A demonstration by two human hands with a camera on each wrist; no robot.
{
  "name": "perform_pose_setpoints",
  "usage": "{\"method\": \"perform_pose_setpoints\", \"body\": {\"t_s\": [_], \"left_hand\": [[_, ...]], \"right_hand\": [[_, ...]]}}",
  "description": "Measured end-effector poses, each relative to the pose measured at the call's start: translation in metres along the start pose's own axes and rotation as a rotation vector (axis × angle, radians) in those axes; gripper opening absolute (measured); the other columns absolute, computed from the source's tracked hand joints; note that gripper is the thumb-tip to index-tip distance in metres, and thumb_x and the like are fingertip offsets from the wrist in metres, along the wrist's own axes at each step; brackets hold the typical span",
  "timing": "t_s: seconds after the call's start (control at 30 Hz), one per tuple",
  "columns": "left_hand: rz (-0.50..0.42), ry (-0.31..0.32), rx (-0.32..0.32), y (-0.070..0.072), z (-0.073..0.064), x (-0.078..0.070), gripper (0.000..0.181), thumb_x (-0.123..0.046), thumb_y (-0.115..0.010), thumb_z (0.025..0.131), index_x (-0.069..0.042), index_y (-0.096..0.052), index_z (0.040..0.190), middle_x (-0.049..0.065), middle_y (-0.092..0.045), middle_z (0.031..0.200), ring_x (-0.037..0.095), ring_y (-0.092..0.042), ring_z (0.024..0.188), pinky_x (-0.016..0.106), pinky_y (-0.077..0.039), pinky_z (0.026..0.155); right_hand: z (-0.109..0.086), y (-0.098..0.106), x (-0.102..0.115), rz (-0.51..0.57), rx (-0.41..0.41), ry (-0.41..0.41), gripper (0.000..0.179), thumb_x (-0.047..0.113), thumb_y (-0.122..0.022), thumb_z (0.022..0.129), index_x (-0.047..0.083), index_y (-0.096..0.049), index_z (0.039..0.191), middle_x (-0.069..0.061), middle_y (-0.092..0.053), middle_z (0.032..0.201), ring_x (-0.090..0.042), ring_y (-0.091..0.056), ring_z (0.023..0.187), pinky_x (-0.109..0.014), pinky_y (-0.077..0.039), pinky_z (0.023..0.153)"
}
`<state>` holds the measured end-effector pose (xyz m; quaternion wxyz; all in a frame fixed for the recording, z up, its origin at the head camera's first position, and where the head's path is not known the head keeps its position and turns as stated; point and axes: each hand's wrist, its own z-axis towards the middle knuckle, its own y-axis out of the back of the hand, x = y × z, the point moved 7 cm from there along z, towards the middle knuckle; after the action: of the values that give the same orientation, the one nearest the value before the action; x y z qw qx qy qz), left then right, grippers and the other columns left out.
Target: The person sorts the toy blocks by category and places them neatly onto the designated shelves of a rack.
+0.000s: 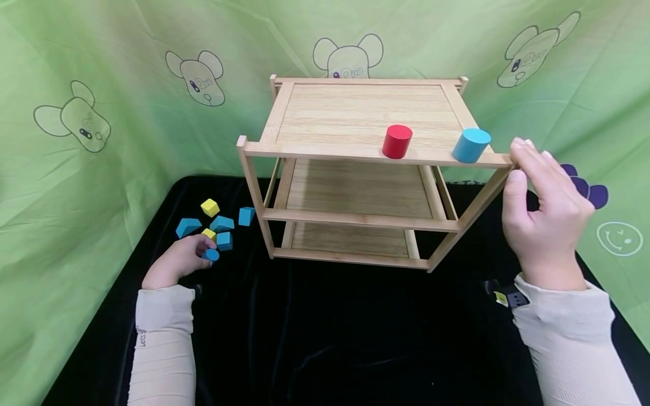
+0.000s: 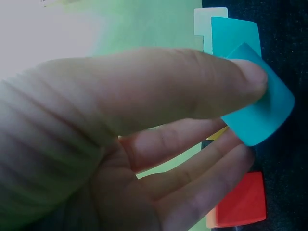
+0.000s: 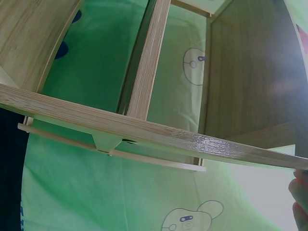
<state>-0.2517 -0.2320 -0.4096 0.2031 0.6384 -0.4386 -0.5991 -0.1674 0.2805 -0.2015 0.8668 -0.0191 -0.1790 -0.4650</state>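
At the left of the head view, my left hand (image 1: pixel 180 259) pinches a small blue cylinder (image 1: pixel 211 255) between thumb and fingers. The left wrist view shows my thumb across this blue cylinder (image 2: pixel 274 113), with a red block (image 2: pixel 243 199) below the fingers. Loose blocks lie just beyond that hand, among them a yellow cube (image 1: pixel 210 207) and a blue block (image 1: pixel 224 241). My right hand (image 1: pixel 550 211) holds the front right corner of a wooden shelf rack (image 1: pixel 355 113). A red cylinder (image 1: pixel 397 141) and a larger blue cylinder (image 1: pixel 471 145) stand along the rack's top front edge.
The three-level rack stands on a black cloth (image 1: pixel 325 338), its lower shelf (image 1: pixel 355 186) under the top board. Green printed fabric (image 1: pixel 132 34) hangs behind and at both sides. A small dark device (image 1: pixel 513 297) sits at the right cuff.
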Motion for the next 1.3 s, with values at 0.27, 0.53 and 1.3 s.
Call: {"method": "perform_pose_setpoints", "body": {"t_s": [0.27, 0.53, 1.3], "left_hand": [[0.003, -0.023, -0.002, 0.0, 0.001, -0.001, 0.023, 0.003, -0.07, 0.088, 0.005, -0.062, 0.109, 0.025, -0.065, 0.109, 0.042, -0.061, 0.104, 0.057, -0.051, 0.092], [0.0, -0.064, -0.013, 0.001, 0.003, -0.003, 0.026, 0.001, -0.07, 0.089, 0.005, -0.062, 0.113, 0.024, -0.065, 0.109, 0.041, -0.061, 0.105, 0.057, -0.051, 0.092], [-0.056, -0.197, -0.108, 0.01, 0.003, -0.017, 0.03, 0.0, -0.068, 0.093, 0.005, -0.059, 0.122, 0.025, -0.066, 0.114, 0.043, -0.061, 0.111, 0.059, -0.05, 0.097]], "right_hand": [[0.001, 0.0, 0.001, -0.002, 0.0, -0.005, 0.036, 0.019, -0.052, 0.09, -0.001, -0.078, 0.105, -0.015, -0.074, 0.109, -0.028, -0.07, 0.11, -0.036, -0.047, 0.107], [0.001, 0.0, 0.002, 0.005, -0.008, -0.006, 0.036, 0.019, -0.052, 0.09, -0.002, -0.078, 0.104, -0.015, -0.074, 0.109, -0.028, -0.07, 0.11, -0.037, -0.047, 0.107], [0.0, 0.0, 0.001, 0.0, -0.009, 0.008, 0.037, 0.019, -0.052, 0.09, 0.0, -0.078, 0.107, -0.016, -0.074, 0.109, -0.03, -0.07, 0.11, -0.038, -0.048, 0.107]]}}
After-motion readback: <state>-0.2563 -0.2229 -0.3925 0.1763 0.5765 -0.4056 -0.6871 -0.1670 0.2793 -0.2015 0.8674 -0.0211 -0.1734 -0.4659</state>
